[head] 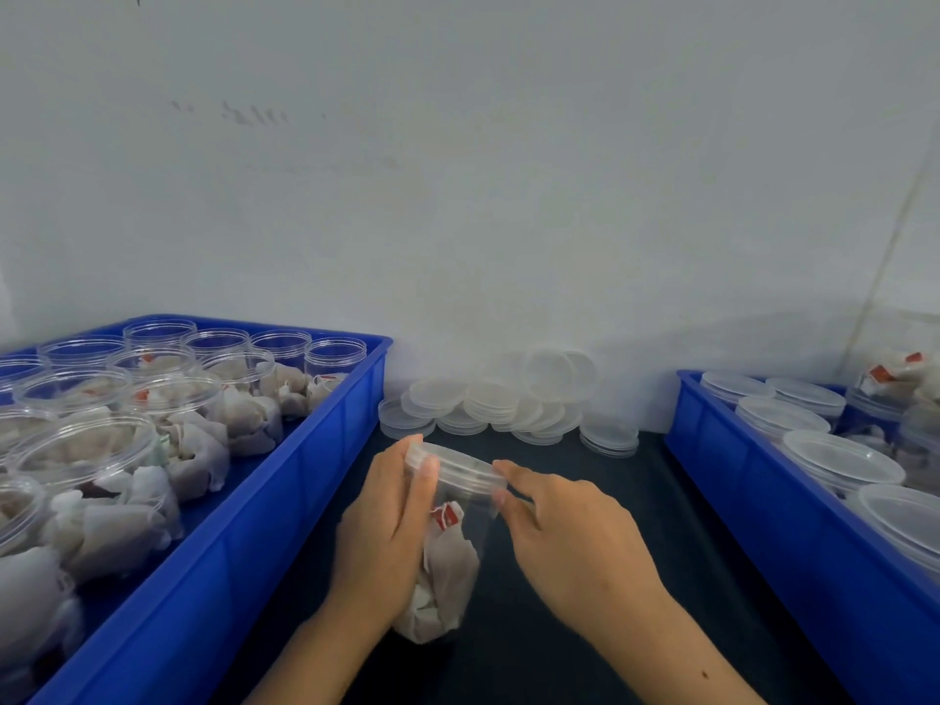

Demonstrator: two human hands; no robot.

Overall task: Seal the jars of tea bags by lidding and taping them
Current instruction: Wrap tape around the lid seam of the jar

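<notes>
Jar (447,557), tilted, gripped in our left hand (391,521); right hand (569,526) pinches its lid (458,468); lid may seat crooked, or tea bags (447,577) spill.

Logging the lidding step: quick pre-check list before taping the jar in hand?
1. Jar gripped by left hand: ok.
2. Lid on the jar mouth: ok.
3. Lid fully seated: cannot tell.
4. Right hand fingertips at the lid rim: ok.
5. Tape within reach: not ok, none in view.
6. Room in the right bin for the sealed jar: cannot tell.
</notes>
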